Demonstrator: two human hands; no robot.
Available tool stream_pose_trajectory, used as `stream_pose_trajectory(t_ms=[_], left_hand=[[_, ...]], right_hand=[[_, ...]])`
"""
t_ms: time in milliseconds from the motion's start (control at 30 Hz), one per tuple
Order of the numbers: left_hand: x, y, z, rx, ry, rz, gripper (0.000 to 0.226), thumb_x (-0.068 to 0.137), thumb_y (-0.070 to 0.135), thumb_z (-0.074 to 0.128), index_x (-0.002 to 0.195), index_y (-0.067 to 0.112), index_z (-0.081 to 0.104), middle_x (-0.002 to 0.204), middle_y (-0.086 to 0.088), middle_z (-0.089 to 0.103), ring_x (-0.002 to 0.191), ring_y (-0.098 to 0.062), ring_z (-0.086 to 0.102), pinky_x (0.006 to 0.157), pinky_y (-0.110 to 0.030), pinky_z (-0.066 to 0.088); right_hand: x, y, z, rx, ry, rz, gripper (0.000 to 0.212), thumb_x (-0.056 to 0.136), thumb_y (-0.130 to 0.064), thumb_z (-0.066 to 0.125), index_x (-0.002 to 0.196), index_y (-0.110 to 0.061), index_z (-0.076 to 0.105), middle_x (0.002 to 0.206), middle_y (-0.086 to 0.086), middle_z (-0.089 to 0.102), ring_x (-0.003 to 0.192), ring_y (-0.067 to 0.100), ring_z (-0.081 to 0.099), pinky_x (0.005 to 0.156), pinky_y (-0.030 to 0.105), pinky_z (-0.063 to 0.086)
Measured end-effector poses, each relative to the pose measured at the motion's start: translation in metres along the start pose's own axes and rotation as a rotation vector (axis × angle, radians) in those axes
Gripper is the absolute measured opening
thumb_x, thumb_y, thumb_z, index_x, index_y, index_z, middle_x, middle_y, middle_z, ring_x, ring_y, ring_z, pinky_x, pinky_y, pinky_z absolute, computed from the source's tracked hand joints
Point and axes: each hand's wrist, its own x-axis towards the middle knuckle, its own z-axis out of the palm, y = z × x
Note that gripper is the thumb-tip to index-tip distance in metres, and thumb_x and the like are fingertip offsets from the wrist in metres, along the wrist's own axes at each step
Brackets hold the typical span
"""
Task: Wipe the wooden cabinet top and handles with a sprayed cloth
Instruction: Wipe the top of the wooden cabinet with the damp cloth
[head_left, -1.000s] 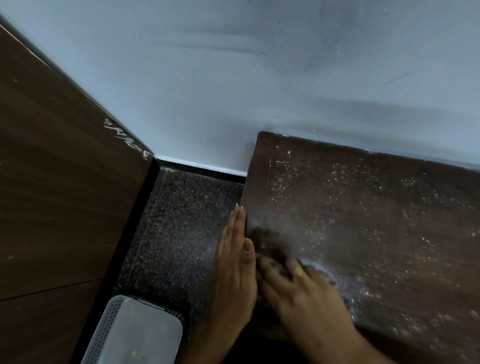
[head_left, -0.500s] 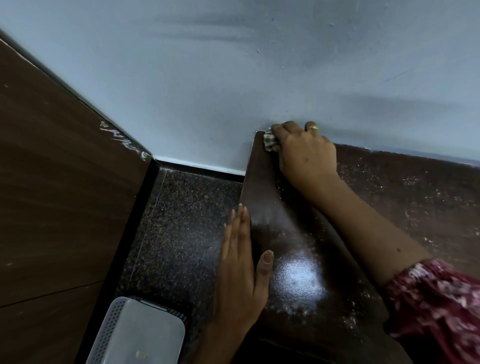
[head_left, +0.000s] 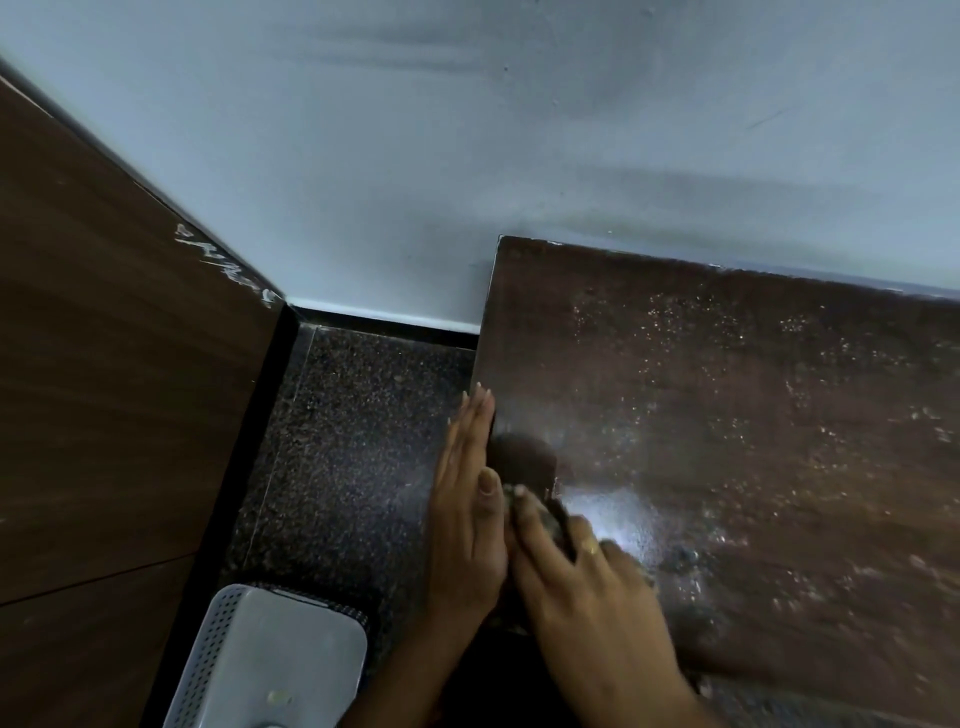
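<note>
The dark wooden cabinet top (head_left: 727, 415) fills the right half of the view and is speckled with spray droplets. My left hand (head_left: 467, 499) lies flat with straight fingers against the cabinet's left edge. My right hand (head_left: 587, 587) presses down on a dark cloth (head_left: 553, 514) near the front left corner of the top. The cloth is mostly hidden under the fingers. A wet shiny patch (head_left: 618, 514) lies just right of the hand. No cabinet handles are in view.
A grey perforated plastic basket (head_left: 270, 660) stands on the speckled dark floor (head_left: 353, 441) at the lower left. A brown wooden panel (head_left: 114, 364) rises on the left. A pale blue wall (head_left: 519, 156) runs behind the cabinet.
My right hand has swept with the cloth from the back left corner of the top to the front left corner beside my left hand. My left hand has stayed on the edge.
</note>
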Motion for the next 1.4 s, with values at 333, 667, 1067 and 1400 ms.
stream_pose_trajectory(t_ms=[333, 667, 1067, 1400], left_hand=[[0.000, -0.002, 0.004, 0.198, -0.096, 0.054, 0.066, 0.096, 0.052, 0.007, 0.145, 0.012, 0.025, 0.156, -0.002, 0.019, 0.145, -0.008, 0.008, 0.118, -0.033, 0.007], [0.001, -0.003, 0.007, 0.267, -0.084, 0.070, 0.061, 0.098, 0.045, 0.014, 0.144, 0.008, 0.029, 0.156, -0.007, 0.022, 0.144, -0.014, 0.015, 0.118, -0.037, 0.011], [0.001, -0.002, 0.011, 0.220, -0.033, 0.061, 0.060, 0.099, 0.042, 0.014, 0.142, 0.006, 0.033, 0.152, -0.009, 0.030, 0.143, -0.009, 0.018, 0.114, -0.050, 0.021], [-0.002, -0.001, 0.008, 0.160, -0.005, 0.063, 0.065, 0.098, 0.048, 0.012, 0.137, 0.005, 0.041, 0.147, -0.007, 0.038, 0.141, -0.016, 0.026, 0.118, -0.039, 0.014]], right_hand=[[-0.016, 0.005, -0.008, -0.079, 0.012, 0.029, 0.044, 0.077, -0.020, 0.040, 0.107, -0.019, 0.072, 0.112, -0.001, 0.070, 0.088, 0.029, 0.058, 0.055, 0.030, 0.052], [0.125, 0.073, -0.012, -0.140, -0.040, 0.257, 0.045, 0.095, -0.018, 0.048, 0.139, -0.020, 0.042, 0.137, -0.001, 0.048, 0.114, 0.033, 0.047, 0.068, 0.037, 0.049], [0.160, 0.097, -0.010, -0.027, 0.020, 0.445, 0.040, 0.098, -0.016, 0.042, 0.139, -0.016, 0.040, 0.139, 0.003, 0.043, 0.125, 0.032, 0.039, 0.073, 0.039, 0.047], [0.018, 0.016, -0.006, 0.005, -0.025, 0.322, 0.053, 0.074, -0.015, 0.076, 0.125, -0.009, 0.060, 0.120, 0.003, 0.064, 0.083, 0.028, 0.063, 0.045, 0.028, 0.047]])
